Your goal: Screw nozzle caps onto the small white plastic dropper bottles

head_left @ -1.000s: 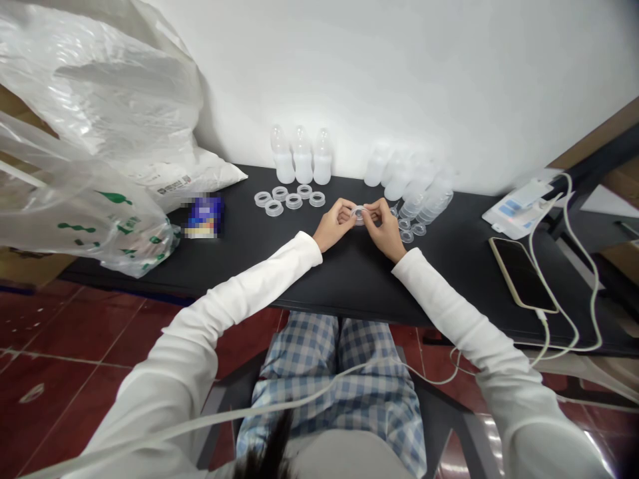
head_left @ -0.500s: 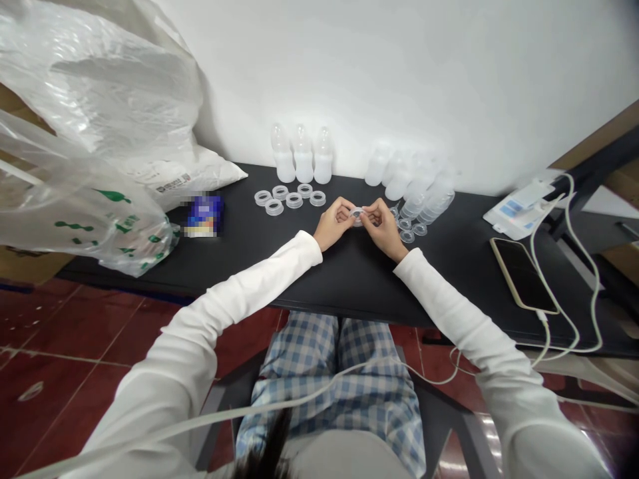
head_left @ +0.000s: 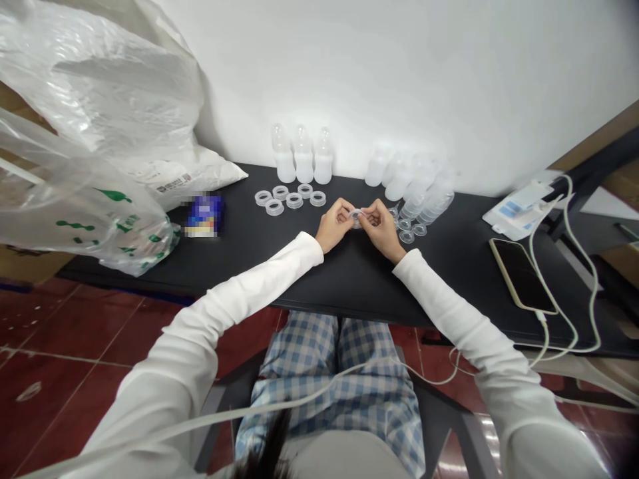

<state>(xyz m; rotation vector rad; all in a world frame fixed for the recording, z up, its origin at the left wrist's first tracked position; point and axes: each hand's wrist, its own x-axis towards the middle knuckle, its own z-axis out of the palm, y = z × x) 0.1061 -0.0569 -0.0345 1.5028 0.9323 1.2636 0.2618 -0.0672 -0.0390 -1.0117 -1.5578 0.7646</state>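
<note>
Between my two hands, just above the black table (head_left: 249, 266), is a translucent collar ring (head_left: 356, 213) of the kind that screws onto a baby bottle. My left hand (head_left: 333, 225) pinches its left side, and my right hand (head_left: 382, 229) grips the right side with thumb and fingers. Whether a nipple sits inside the ring is too small to tell. Several loose collar rings (head_left: 294, 200) lie to the left of my hands. Close by my right hand are several clear bottle nipples (head_left: 407, 236), partly hidden behind its fingers.
Three capped baby bottles (head_left: 304, 163) stand against the wall. Several white bottle bodies (head_left: 377, 166) and stacked clear covers (head_left: 435, 206) are at the back right. A phone (head_left: 524, 274) with a cable lies right. Plastic bags (head_left: 100, 106) and a blue packet (head_left: 212, 213) occupy the left.
Both hands stay in nearly the same place, still on the collar ring. The ring is tilted slightly differently, and the fingers have shifted a little.
</note>
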